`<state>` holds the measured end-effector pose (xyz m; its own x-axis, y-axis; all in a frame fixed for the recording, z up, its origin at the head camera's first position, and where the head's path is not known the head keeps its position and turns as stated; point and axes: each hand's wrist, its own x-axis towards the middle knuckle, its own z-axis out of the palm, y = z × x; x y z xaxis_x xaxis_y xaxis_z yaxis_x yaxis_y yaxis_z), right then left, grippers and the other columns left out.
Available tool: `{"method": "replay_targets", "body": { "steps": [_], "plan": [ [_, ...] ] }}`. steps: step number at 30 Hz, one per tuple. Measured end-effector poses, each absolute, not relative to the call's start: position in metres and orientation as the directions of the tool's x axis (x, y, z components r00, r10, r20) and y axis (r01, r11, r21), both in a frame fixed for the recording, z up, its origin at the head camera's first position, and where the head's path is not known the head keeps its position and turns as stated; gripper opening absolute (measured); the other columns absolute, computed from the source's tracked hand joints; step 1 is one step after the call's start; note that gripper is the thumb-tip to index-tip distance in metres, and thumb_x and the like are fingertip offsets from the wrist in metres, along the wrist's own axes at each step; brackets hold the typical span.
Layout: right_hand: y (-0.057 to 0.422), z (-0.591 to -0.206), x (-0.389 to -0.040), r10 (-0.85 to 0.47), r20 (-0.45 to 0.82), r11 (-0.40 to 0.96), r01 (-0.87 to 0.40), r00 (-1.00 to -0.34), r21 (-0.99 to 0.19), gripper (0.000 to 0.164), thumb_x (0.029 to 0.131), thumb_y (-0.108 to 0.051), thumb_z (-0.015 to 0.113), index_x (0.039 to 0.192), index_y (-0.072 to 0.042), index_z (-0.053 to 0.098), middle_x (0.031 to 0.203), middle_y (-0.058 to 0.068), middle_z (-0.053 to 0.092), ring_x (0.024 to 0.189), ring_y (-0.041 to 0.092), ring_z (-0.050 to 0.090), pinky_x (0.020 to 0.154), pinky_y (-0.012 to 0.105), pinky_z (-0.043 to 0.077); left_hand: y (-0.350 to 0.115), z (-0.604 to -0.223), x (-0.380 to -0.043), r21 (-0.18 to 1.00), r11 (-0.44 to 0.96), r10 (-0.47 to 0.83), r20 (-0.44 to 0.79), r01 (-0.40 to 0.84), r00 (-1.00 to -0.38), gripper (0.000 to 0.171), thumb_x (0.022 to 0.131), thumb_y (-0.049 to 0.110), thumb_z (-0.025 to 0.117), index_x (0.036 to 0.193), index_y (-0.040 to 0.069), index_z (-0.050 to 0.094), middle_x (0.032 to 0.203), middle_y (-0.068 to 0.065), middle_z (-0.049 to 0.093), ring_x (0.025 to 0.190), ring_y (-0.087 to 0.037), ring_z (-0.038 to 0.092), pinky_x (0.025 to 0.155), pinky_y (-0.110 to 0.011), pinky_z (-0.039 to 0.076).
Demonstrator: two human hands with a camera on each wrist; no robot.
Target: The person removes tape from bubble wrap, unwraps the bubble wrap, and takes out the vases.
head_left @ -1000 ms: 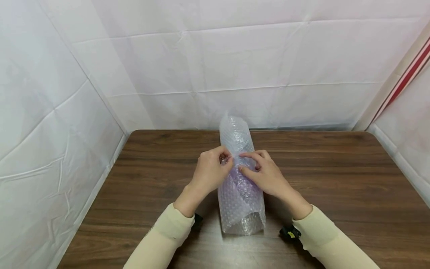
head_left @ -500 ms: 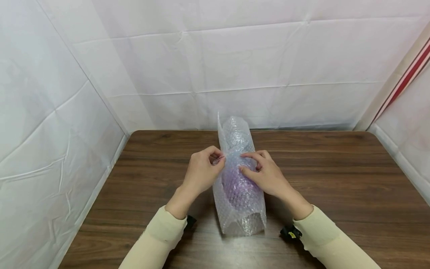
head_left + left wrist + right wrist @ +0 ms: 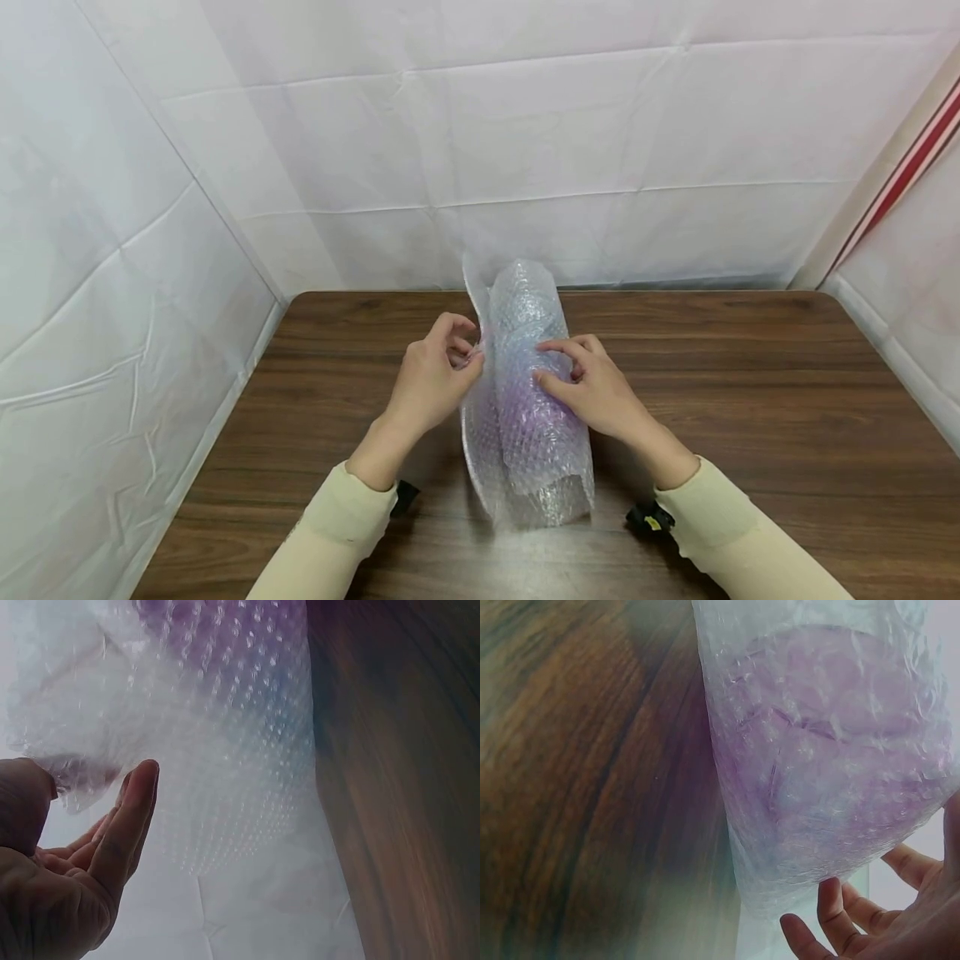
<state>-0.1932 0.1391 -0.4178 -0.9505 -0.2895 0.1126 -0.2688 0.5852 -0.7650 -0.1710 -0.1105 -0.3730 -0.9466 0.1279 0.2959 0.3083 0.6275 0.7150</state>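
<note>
A roll of clear bubble wrap (image 3: 527, 287) lies lengthwise on the table, wound around a thing tinted purple to blue (image 3: 825, 690), whose kind the wrap hides. My left hand (image 3: 431, 379) pinches the loose edge of the wrap between thumb and fingers, lifting a flap (image 3: 478, 450) away from the roll's left side. In the left wrist view, crumpled film (image 3: 79, 776) shows at the thumb. My right hand (image 3: 596, 387) touches the top right of the roll with thumb and fingertips, fingers loosely bent and spread.
The brown wood-grain table (image 3: 750, 417) extends on both sides of the roll. White fabric walls (image 3: 525, 125) stand behind and at the sides. Black wrist devices (image 3: 648, 518) sit under both sleeves. A red stripe (image 3: 907, 179) runs down the right corner.
My left hand has moved left with the pinched edge, peeling the flap off the roll and uncovering more of the purple-blue part. The right hand has stayed in place.
</note>
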Motion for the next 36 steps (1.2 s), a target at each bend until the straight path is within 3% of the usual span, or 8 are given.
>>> {"method": "replay_targets", "body": {
  "steps": [14, 36],
  "plan": [
    [0.139, -0.417, -0.193, -0.292, 0.116, 0.586, -0.274, -0.949, -0.762, 0.045, 0.096, -0.043, 0.073, 0.137, -0.027, 0.066, 0.130, 0.008, 0.050, 0.082, 0.019, 0.050, 0.066, 0.034, 0.046, -0.136, -0.380, -0.170, 0.678, 0.663, 0.227, 0.221, 0.317, -0.948, 0.052, 0.095, 0.009, 0.071, 0.144, 0.012, 0.054, 0.091, -0.002, 0.071, 0.072, -0.009, 0.065, 0.064, -0.027, 0.055],
    [0.139, -0.419, -0.193, -0.284, 0.116, 0.594, -0.270, -0.952, -0.758, 0.045, 0.096, -0.043, 0.073, 0.138, -0.027, 0.065, 0.130, 0.008, 0.050, 0.085, 0.018, 0.051, 0.069, 0.033, 0.046, -0.164, -0.399, -0.174, 0.649, 0.725, 0.234, 0.080, 0.229, -0.969, 0.056, 0.091, 0.009, 0.072, 0.145, 0.012, 0.056, 0.089, -0.001, 0.062, 0.065, -0.010, 0.051, 0.061, -0.028, 0.046]
  ]
}}
